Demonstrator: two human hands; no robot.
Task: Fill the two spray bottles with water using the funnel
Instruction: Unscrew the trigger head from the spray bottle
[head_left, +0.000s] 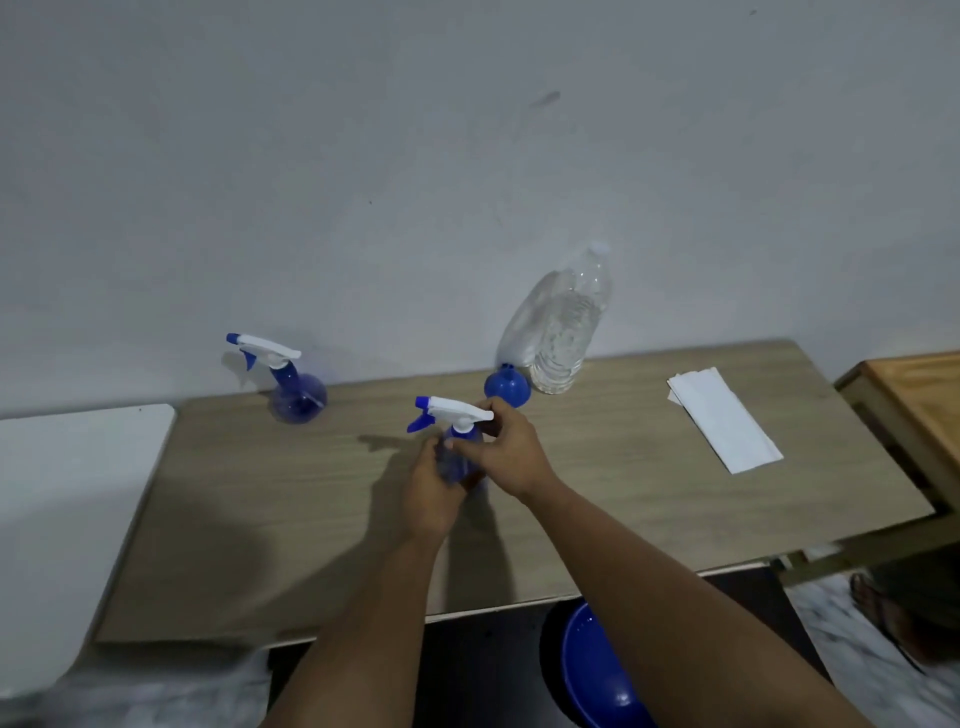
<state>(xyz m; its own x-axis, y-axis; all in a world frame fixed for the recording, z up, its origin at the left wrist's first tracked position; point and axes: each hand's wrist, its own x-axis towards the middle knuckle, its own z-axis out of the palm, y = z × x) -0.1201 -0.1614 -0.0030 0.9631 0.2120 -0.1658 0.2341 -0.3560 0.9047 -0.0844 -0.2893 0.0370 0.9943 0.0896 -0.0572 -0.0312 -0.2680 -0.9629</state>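
A blue spray bottle (457, 457) with a white trigger head (454, 410) stands at the middle of the wooden table (260, 519). My left hand (434, 493) wraps its round body. My right hand (506, 452) grips the neck just under the trigger head. A second blue spray bottle (296, 395) stands apart at the back left, its head on. The blue funnel (506, 387) lies at the back by the wall. Beside it stands a clear plastic water bottle (569, 332), capped.
A folded white paper (724, 418) lies on the table's right side. A white surface (62, 493) adjoins the table on the left and a wooden piece of furniture (914, 400) on the right. A blue basin (597, 670) sits on the floor under the front edge.
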